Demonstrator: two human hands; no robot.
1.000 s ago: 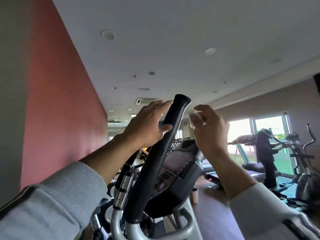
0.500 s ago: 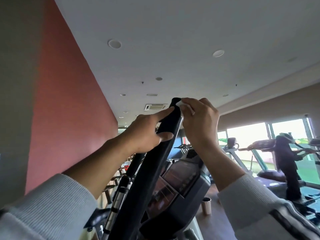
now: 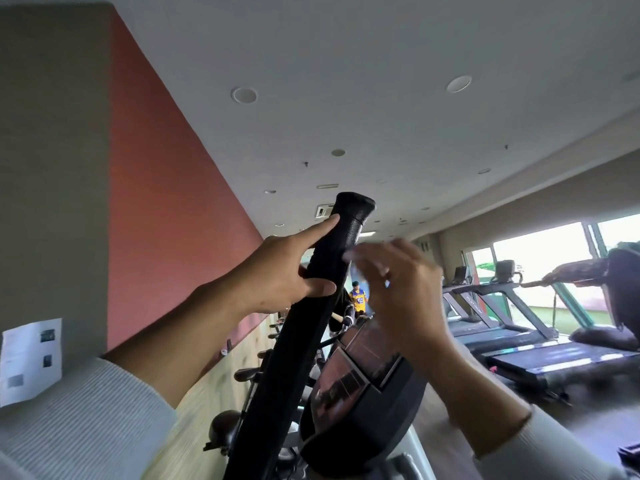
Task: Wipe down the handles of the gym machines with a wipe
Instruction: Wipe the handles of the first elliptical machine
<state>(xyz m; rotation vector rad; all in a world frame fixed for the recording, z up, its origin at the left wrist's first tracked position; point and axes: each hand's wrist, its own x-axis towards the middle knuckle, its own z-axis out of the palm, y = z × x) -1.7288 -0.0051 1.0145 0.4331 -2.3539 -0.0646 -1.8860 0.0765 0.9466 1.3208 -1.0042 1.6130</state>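
Observation:
A long black padded handle (image 3: 313,327) of an elliptical machine rises up the middle of the view, its capped top at centre. My left hand (image 3: 291,271) grips the handle just below the cap, thumb across the front and index finger stretched along the side. My right hand (image 3: 398,282) is blurred, just right of the handle, with fingers bent. A small pale wipe (image 3: 349,255) shows at its fingertips against the handle's right side.
The machine's dark console (image 3: 360,386) sits below my right hand. A row of treadmills (image 3: 512,334) runs along the windows at right. A person in a yellow jersey (image 3: 358,299) stands far back. A red wall (image 3: 166,216) is on the left.
My right hand has slid down from the handle's cap to beside the upper grip. The view has swung right and downward. My left hand has kept its hold.

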